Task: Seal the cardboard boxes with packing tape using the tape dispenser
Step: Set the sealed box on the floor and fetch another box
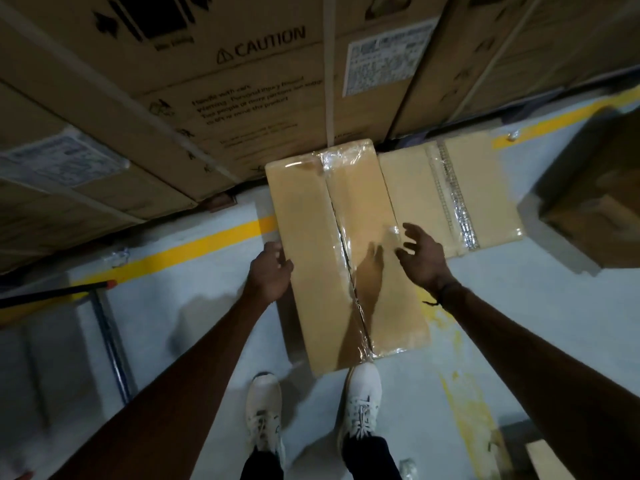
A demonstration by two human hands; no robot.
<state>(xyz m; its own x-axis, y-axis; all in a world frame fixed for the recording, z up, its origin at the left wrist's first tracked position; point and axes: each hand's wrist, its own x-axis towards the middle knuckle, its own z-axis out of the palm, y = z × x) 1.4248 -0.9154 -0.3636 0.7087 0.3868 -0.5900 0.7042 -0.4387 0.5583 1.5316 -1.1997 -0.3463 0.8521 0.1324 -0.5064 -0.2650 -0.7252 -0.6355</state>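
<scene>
A long flat cardboard box (346, 258) lies on the grey floor (485, 306) just ahead of the person's white shoes (360, 403), its far end close to the wall of big stacked cartons (242, 98). Clear tape (349, 271) runs down its middle seam and wraps over both ends, so this one looks sealed already. A second box (415, 192), touching it on the right, carries a strip of tape (453, 195) along its own length as well.

The left hand (272, 271) is at the box's left long edge, fingers curled against that edge, probably to steady or shift it; how firmly it grips I cannot tell. The right hand (419, 254) hovers above the right half of the lid, fingers spread and loose, holding nothing, its shadow falling on the cardboard below. That pose suits pressing the tape flat or taking the opposite edge for a lift.

No tape dispenser shows anywhere in view.

Open floor lies to the left of the box as far as the yellow line (173, 254) and back toward the feet, so sliding it that way looks easiest. The cartons block the far end and the neighbouring box blocks the right side. A dark box (595, 202) sits further right
</scene>
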